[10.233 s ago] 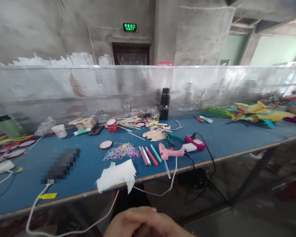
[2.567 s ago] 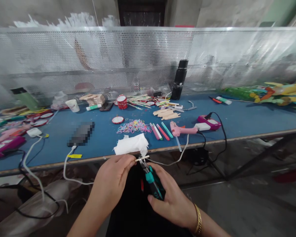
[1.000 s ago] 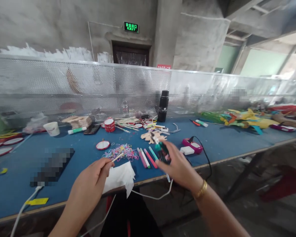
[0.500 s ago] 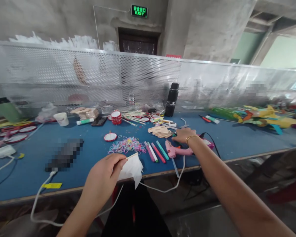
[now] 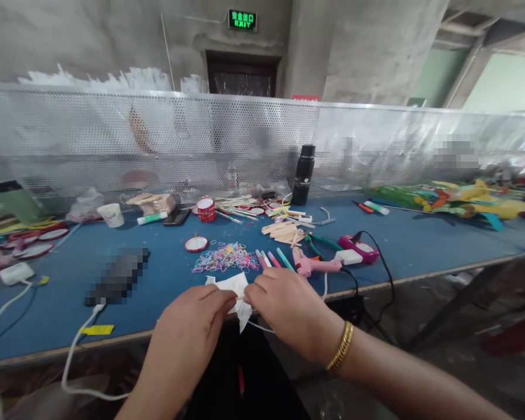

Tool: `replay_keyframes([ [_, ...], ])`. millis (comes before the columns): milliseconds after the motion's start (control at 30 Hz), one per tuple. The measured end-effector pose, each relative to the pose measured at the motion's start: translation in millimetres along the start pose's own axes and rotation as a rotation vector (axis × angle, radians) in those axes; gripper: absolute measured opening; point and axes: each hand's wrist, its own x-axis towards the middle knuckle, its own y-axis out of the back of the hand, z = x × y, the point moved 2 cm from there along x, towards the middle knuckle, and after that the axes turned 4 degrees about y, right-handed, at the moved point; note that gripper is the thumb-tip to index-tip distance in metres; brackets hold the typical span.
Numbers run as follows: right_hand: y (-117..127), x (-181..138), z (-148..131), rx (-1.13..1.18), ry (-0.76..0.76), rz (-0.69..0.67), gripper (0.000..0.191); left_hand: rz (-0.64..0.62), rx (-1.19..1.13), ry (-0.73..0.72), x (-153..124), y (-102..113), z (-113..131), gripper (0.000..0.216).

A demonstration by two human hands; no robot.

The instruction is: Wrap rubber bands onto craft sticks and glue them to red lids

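Close to the table's front edge, my left hand pinches a thin pale wooden stick. The fingers of my right hand are closed on the stick's other end, so only a short piece shows between both hands. White tissue lies just behind and under the fingertips, one corner hanging past the edge. Beyond my right hand are several marker pens, partly covered by it, and a pink glue gun. Colourful small plastic clips form a pile behind the tissue.
Green-handled pliers lie beside wooden craft sticks. A magenta power strip with a black cable sits at right. A dark phone with a white cable lies at left. A black bottle stands by the perforated metal screen.
My right hand has come back from beside the glue gun and pliers to the stick, and now grips its free end. My left hand has kept hold of the stick.
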Motion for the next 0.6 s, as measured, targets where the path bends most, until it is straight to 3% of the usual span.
replay_keyframes([
  [200, -14.5, -8.6, 13.8, -0.017, -0.165, 0.134, 0.017, -0.040, 0.127, 0.009, -1.5, -1.2, 5.2, 0.033],
  [333, -9.5, -27.0, 40.3, 0.169, -0.323, 0.351, 0.026, 0.063, 0.200, 0.033, 12.4, 11.1, -3.3, 0.028],
  [467, -10.5, -44.6, 45.5, 0.528, -0.354, 0.533, 0.013, 0.088, 0.160, -0.061, 64.8, 15.6, -11.2, 0.022],
  [600, -19.4, -50.3, 27.7, 0.603, -0.372, 0.559, 0.012, 0.044, 0.077, -0.139, 146.0, -7.6, -15.0, 0.014],
])
